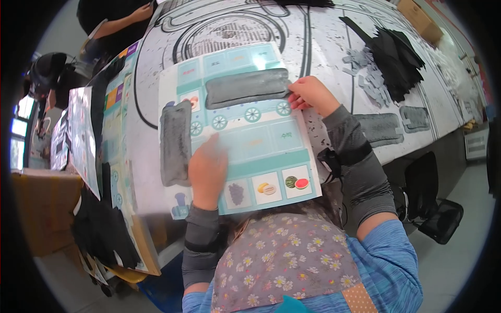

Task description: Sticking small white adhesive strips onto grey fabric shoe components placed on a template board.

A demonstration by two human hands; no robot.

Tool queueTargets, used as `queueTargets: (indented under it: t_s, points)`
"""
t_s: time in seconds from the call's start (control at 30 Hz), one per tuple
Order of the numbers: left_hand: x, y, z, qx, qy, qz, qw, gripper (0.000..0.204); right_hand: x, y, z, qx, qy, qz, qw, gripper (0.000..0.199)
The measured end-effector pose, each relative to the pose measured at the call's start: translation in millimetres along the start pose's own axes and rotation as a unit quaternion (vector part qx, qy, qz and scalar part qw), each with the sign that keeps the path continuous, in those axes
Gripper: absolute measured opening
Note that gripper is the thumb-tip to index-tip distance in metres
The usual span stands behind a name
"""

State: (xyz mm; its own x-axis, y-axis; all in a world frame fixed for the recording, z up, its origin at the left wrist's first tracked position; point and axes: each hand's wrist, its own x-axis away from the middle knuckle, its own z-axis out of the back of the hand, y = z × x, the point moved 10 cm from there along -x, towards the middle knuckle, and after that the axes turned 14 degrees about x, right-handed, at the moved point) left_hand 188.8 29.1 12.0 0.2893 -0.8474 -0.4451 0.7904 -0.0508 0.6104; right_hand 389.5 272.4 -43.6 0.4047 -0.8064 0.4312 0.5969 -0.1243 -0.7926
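Note:
A printed board (261, 151) in pale blue and white, with fruit pictures and a row of wheels, lies in front of me. Across its upper part rests a long grey fuzzy strip (248, 88). My right hand (312, 97) pinches the right end of this strip at the board's right edge. A second grey fuzzy strip (176, 143) lies lengthwise along the board's left side. Beside it, my left hand (207, 169) is over the lower left of the board, its fingers smeared by motion.
Two more grey fuzzy pieces (378, 129) lie at the right table edge. Beyond them are small grey tabs (368, 78) and a pile of black strips (396, 62). Stacked printed boards (117, 130) stand at the left. Another person's arm (122, 23) shows at the far left.

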Motion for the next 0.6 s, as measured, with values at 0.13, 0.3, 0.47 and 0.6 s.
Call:
queueTargets:
  t_s: [0.13, 0.3, 0.47, 0.6]
  points:
    - [0, -5, 5, 0.037, 0.007, 0.025, 0.999, 0.033, 31, -21, -7, -0.037, -0.017, 0.024, 0.999, 0.02]
    - [2, -8, 17, 0.111, 0.05, 0.074, 0.99, 0.026, 68, -11, -9, -0.222, -0.039, 0.117, 0.967, 0.009]
    - [6, 9, 27, 0.072, 0.062, 0.001, 0.995, 0.02, 118, 13, -10, -0.239, -0.089, 0.096, 0.962, 0.002]
    - [28, 31, 27, 0.029, 0.036, -0.041, 0.998, 0.021, 134, 46, -7, -0.206, -0.104, 0.067, 0.971, 0.006]
